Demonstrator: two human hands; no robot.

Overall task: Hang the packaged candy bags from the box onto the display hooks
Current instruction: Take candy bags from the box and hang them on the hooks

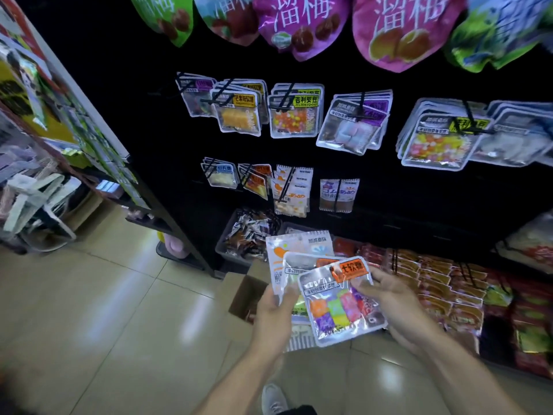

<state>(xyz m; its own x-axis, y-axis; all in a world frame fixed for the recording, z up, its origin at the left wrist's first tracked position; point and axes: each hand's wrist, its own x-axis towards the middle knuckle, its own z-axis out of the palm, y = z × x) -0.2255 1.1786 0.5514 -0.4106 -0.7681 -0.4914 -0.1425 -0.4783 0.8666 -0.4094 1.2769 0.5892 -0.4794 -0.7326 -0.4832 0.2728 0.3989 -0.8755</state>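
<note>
My left hand (273, 317) grips a fanned stack of candy bags (294, 259) by their lower left edge. The front bag (338, 307) is clear with colourful wrapped candies and an orange label. My right hand (392, 304) holds that front bag, thumb on its face near the label, fingers behind it. An open cardboard box (247, 298) stands on the floor just beyond my left hand, below the bags. Black display hooks on the dark panel carry rows of hanging bags, such as the mango bags (239, 115) and the jelly bean bags (294, 118).
Large plum snack bags (299, 22) hang across the top. A bin of small wrapped snacks (248, 235) sits low on the panel. Packed snack shelves (443, 283) run to the right, another shelf unit (45, 145) stands left. Tiled floor (119, 324) lies below.
</note>
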